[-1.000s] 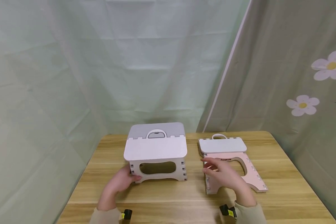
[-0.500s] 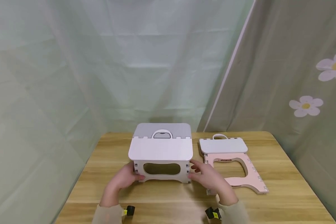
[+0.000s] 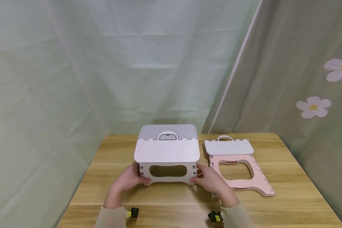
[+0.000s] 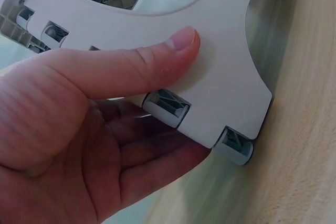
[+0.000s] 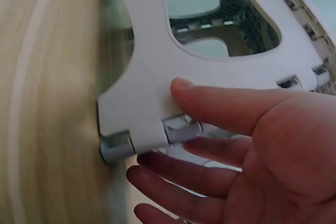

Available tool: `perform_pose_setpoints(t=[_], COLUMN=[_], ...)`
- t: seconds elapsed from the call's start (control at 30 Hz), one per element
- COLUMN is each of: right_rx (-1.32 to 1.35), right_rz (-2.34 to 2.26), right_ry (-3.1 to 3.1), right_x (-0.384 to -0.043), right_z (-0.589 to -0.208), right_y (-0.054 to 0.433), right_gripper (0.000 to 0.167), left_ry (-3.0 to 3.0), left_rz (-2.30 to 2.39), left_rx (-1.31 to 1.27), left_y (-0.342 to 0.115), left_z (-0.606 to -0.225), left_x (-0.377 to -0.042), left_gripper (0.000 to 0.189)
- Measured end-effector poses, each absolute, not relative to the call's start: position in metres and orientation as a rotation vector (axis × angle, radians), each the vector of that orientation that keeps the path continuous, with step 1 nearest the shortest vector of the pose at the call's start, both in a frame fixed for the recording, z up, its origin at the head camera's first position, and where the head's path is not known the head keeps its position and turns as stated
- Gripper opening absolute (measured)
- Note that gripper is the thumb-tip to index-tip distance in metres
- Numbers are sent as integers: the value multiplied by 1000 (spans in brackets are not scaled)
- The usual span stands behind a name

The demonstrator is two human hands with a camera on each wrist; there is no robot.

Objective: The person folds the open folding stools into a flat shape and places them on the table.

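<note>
l hand [image 3: 129, 178] grips wht stool [image 3: 166, 151], l side | r hand [image 3: 210, 179] grips r side | pink stool [image 3: 242, 183] nr

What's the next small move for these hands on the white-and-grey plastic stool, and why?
Probably to slide the white-and-grey plastic stool gently into place: it stands unfolded on the wood-grain table, and the left hand and right hand hold its opposite sides low down, which should keep it balanced.
</note>
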State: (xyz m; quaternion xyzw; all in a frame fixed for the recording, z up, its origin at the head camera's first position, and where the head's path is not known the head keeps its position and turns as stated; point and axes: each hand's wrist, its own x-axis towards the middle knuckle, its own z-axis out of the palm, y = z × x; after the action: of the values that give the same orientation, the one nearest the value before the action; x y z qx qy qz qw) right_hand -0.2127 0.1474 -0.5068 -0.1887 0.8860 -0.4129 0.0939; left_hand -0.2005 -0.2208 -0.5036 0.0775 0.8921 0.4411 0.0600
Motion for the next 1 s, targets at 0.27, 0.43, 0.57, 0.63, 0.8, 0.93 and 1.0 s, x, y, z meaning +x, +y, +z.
perform_pose_setpoints(t=[0.27,0.43,0.57,0.63,0.8,0.93,1.0], right_rx=[-469,-431,-416,-408,-409,-396,-384], right_rz=[-1174,-1196,-1206,-1216,-1243,-1229,-1215], right_ry=[2744,2761,2743,2728,2690,2690,2695], right_x=[-209,-206,-207,-207,-209,-209,-209], right_z=[-516,-515,-516,-517,-524,-527,-528], right_y=[128,125,126,126,126,126,126], right_gripper=[85,76,66,64,61,61,61], left_ry=[2710,2704,2700,2703,2727,2741,2742], left_rz=[1332,1333,1322,1317,1296,1274,1266], left_rx=[212,219,222,230,229,201,188], left_y=[-221,-222,-222,-222,-220,-219,-218], left_z=[-506,-507,-509,-510,-510,-509,-508], left_x=[-201,-202,-202,-202,-202,-201,-201], left_gripper=[87,87,90,89,86,86,85])
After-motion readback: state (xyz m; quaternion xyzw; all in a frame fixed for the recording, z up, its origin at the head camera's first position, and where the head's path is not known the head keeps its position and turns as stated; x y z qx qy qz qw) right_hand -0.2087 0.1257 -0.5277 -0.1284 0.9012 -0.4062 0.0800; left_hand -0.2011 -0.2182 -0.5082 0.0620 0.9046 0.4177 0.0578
